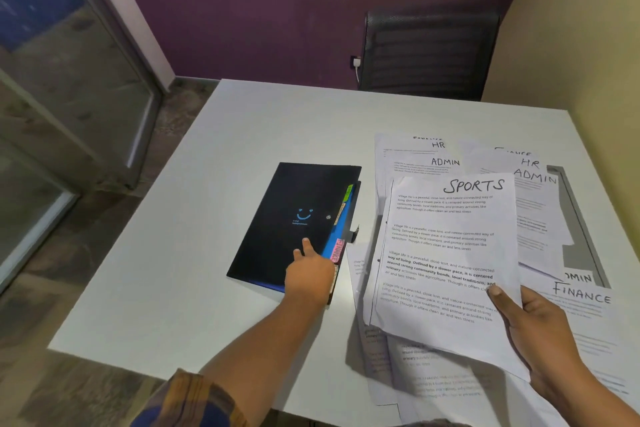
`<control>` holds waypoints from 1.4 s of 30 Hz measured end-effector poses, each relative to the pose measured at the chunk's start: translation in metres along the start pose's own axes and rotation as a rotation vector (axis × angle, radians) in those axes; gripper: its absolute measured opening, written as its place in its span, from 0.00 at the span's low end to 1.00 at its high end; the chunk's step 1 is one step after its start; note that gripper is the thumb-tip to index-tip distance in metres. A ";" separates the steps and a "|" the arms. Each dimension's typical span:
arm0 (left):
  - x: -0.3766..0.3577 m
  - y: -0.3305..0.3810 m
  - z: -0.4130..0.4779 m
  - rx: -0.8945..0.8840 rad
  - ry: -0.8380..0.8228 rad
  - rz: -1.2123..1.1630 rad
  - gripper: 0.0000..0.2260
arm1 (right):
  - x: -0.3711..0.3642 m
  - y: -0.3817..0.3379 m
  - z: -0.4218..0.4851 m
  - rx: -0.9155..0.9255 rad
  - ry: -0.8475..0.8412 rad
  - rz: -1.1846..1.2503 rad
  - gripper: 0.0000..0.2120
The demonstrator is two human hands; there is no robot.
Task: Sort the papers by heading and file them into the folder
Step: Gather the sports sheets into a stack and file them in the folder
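A black folder (pixel 294 218) with a blue smiley and coloured index tabs along its right edge lies shut on the white table (pixel 214 184). My left hand (pixel 310 274) rests on the folder's near right corner, two fingers pointing onto the cover. My right hand (pixel 533 326) grips a small stack of papers, thumb on top; the top sheet (pixel 446 253) is headed SPORTS and is held tilted above the table. Loose sheets headed HR, ADMIN (pixel 445 161) and FINANCE (pixel 581 295) are spread on the table behind and right of it.
More sheets (pixel 415 378) lie under the held stack near the table's front edge. A black mesh chair (pixel 429 52) stands behind the table against the purple wall. A glass partition (pixel 69 97) is on the left, a cream wall on the right.
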State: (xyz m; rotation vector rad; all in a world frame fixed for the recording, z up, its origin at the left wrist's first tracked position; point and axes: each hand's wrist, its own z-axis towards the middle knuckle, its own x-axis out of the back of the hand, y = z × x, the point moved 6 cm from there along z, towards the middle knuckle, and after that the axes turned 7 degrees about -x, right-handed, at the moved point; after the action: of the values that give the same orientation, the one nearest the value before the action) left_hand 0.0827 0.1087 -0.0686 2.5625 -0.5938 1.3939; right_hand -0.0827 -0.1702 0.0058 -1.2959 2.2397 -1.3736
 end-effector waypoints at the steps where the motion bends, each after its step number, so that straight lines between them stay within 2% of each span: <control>1: 0.001 -0.001 -0.003 -0.004 -0.010 0.012 0.24 | -0.002 -0.002 -0.001 0.003 -0.002 -0.002 0.10; 6: 0.005 -0.007 -0.008 -0.040 -0.003 0.049 0.23 | -0.007 -0.012 -0.003 0.032 0.001 -0.027 0.09; 9: 0.012 -0.010 -0.012 -0.049 0.093 -0.003 0.21 | -0.010 -0.022 -0.004 0.069 -0.001 -0.069 0.07; 13: 0.030 -0.016 -0.026 -0.035 0.251 -0.249 0.15 | -0.023 -0.039 -0.001 0.153 0.000 -0.158 0.08; 16: 0.039 -0.019 -0.039 -0.013 0.325 -0.481 0.12 | -0.038 -0.059 -0.001 0.225 0.002 -0.217 0.09; 19: 0.044 -0.022 -0.047 -0.004 0.372 -0.611 0.04 | -0.058 -0.081 -0.001 0.306 0.003 -0.272 0.08; 23: 0.037 -0.022 -0.042 -0.016 0.357 -0.663 0.06 | -0.085 -0.104 -0.002 0.411 -0.022 -0.416 0.08; 26: 0.029 -0.025 -0.037 0.017 0.327 -0.709 0.06 | -0.100 -0.117 -0.005 0.472 -0.007 -0.554 0.15; 29: 0.029 -0.024 -0.039 -0.003 0.319 -0.698 0.09 | -0.107 -0.124 -0.006 0.484 0.030 -0.621 0.16; 32: 0.031 -0.025 -0.042 -0.001 0.351 -0.727 0.11 | -0.112 -0.125 -0.004 0.468 0.058 -0.630 0.16; 36: 0.042 -0.027 -0.050 -0.002 0.482 -0.720 0.07 | -0.116 -0.119 -0.004 0.458 0.071 -0.611 0.15; 42: 0.048 -0.028 -0.056 -0.006 0.519 -0.758 0.05 | -0.133 -0.113 -0.012 0.469 0.019 -0.618 0.13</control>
State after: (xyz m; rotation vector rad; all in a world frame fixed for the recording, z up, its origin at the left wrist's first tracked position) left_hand 0.0746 0.1401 0.0033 1.9262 0.4121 1.6024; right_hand 0.0540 -0.0809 0.0698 -1.8498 1.4163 -1.9524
